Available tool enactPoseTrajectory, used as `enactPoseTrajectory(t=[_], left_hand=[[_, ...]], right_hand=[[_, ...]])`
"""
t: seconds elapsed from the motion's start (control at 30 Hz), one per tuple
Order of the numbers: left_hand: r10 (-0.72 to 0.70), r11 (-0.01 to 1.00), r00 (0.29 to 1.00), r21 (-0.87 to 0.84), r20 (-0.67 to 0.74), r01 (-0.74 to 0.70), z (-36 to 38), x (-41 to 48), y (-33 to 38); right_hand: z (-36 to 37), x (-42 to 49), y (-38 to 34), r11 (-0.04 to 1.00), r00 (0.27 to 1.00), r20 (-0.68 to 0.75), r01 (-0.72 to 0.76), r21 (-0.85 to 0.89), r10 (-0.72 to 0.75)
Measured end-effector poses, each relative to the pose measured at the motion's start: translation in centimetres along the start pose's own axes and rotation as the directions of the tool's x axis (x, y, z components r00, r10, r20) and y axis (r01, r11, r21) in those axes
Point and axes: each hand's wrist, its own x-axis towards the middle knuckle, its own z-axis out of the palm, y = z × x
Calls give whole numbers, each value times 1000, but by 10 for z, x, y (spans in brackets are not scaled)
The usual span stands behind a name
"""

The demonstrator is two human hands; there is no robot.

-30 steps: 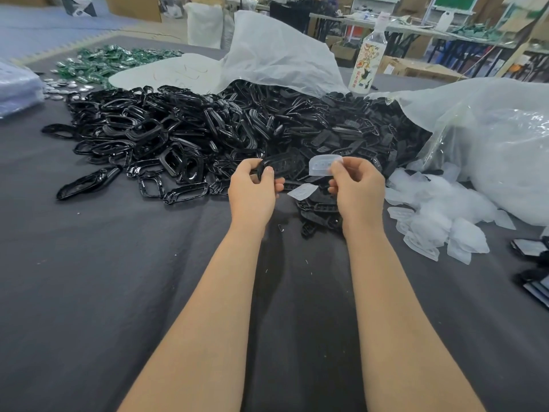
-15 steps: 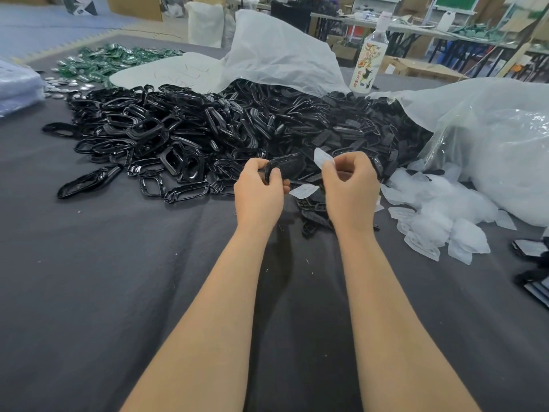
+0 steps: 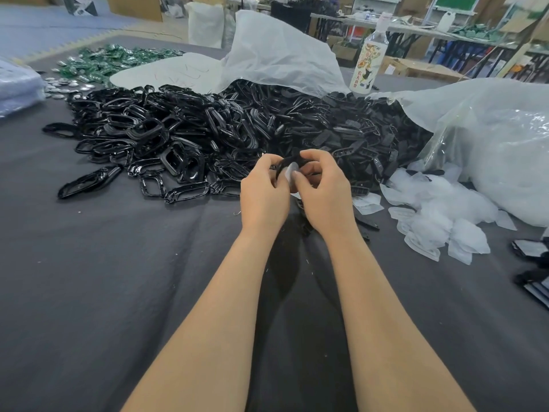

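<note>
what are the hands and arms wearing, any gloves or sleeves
Both the left hand and right hand are bare: no gloves, no ring visible. The forearms are uncovered down to the frame's edge, with no sleeve, watch or wristband in view.

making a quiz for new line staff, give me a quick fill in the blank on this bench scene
1. The left hand grips a small ____ plastic part, and the right hand pinches a translucent film piece against it.
2. The bottle stands ____ behind the heap of parts.
3. The loose film pieces lie on the grey cloth to the ____ of both hands.

Missing words: black; upright; right
</note>
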Motion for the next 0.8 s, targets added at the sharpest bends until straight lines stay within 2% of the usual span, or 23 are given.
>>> enactPoseTrajectory(t=[0.13, 0.37, 0.8], left_hand=[[12, 1000, 1000, 0, -15, -12, 0, -1, 1], [-44, 995, 999, -87, -21, 42, -1, 2, 1], [-130, 987, 991, -87, 36, 132, -1, 1, 5]], right_hand=[[4, 1, 1, 997, 998, -8, -56, 55, 56], [6, 2, 5, 997, 998, -53, -41, -66, 38], [5, 2, 6, 982, 987, -76, -134, 130, 144]])
